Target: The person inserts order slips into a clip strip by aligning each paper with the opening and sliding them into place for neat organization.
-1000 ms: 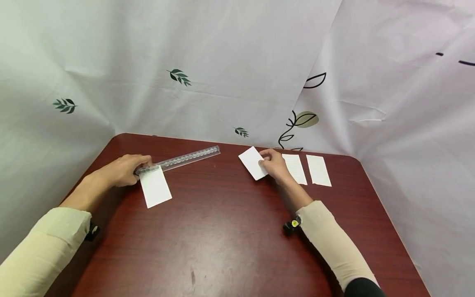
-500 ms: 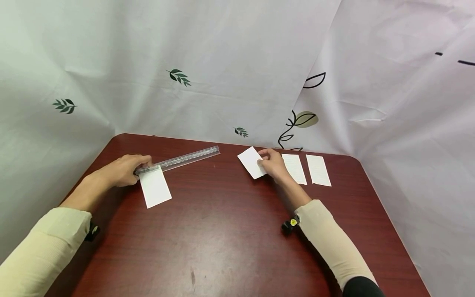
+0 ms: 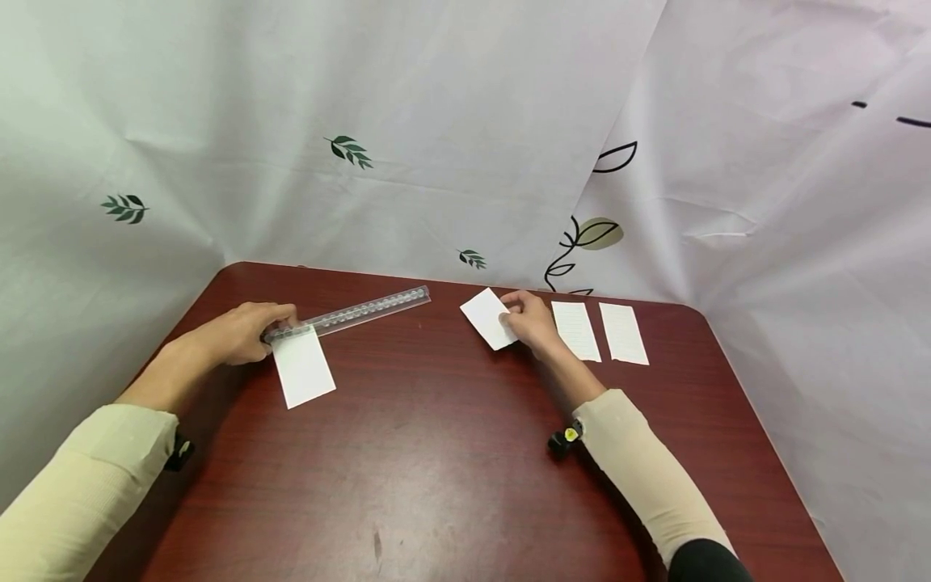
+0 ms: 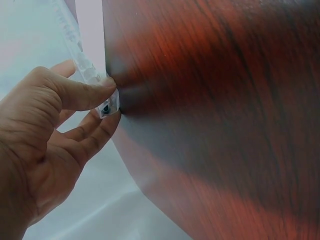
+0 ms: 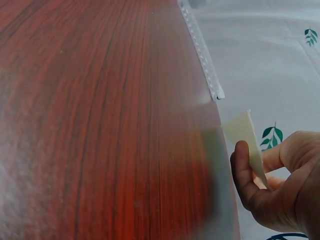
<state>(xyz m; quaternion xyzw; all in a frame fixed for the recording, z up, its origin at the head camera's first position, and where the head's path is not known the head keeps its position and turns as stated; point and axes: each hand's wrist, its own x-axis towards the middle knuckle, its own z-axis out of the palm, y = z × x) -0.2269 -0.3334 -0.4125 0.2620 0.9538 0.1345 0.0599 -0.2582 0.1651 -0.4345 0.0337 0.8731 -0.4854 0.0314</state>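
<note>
My left hand [image 3: 243,333] grips the near end of a long clear plastic strip [image 3: 371,309] with a row of rounded shapes along it. A plain white paper card [image 3: 304,372] hangs out from that end of the strip, close to my fingers. In the left wrist view, thumb and fingers pinch the tip of the clear strip [image 4: 82,60], and the white card [image 4: 91,32] runs along it. To the right, my right hand [image 3: 531,323] holds a second white card [image 3: 483,317] between thumb and fingers. The right wrist view shows that card [image 5: 242,132] tilted up over the table's edge.
Two lined paper slips [image 3: 577,331] lie side by side at the back right, one partly behind my right hand. The reddish-brown wooden table [image 3: 407,453] is bounded by a white cloth backdrop [image 3: 465,121] with leaf prints. Each wrist wears a small black device.
My right hand has shifted slightly left, carrying its white card toward the far end of the clear strip. The left hand, the strip and its card have stayed in place.
</note>
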